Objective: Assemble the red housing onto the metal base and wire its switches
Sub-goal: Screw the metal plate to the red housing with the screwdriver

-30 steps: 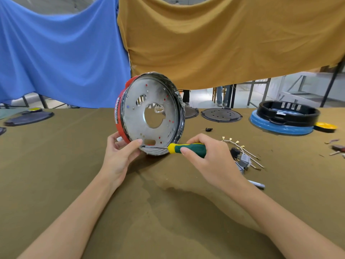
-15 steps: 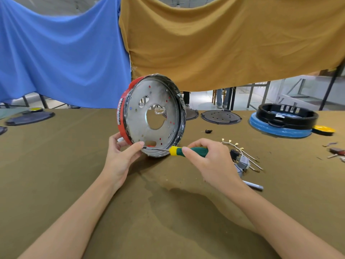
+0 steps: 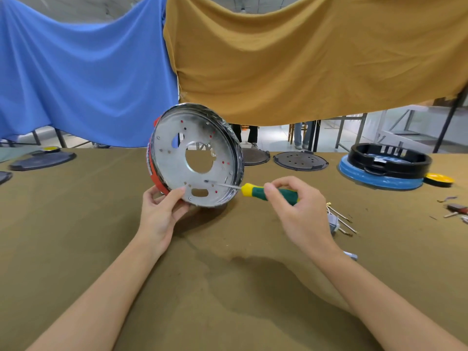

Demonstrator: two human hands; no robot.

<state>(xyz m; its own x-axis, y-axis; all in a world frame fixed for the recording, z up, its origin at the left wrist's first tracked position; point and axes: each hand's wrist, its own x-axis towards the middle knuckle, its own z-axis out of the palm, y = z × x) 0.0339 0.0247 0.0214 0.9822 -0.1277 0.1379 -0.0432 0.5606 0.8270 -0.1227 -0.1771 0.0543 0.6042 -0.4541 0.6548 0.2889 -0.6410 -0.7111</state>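
Observation:
The round metal base (image 3: 174,158) stands on edge on the table, its flat perforated face toward me, with the red housing (image 3: 153,173) showing behind its left rim. My left hand (image 3: 159,211) grips the lower left rim, thumb on the metal face. My right hand (image 3: 296,211) holds a green and yellow screwdriver (image 3: 266,193) by its handle. The shaft points left and its tip lies against the plate's lower face. A switch with metal leads (image 3: 336,221) lies on the table just right of my right hand, partly hidden by it.
The table wears an olive cloth (image 3: 228,287). A black ring on a blue disc (image 3: 385,168) sits at the far right beside a yellow cap (image 3: 439,179). Dark round plates (image 3: 300,160) lie behind the base and at far left (image 3: 43,160). Small parts (image 3: 455,210) lie at the right edge.
The base has turned so its flat face points more toward me. The screwdriver tip has shifted right along the plate's lower face, and my right hand has drawn back to the right.

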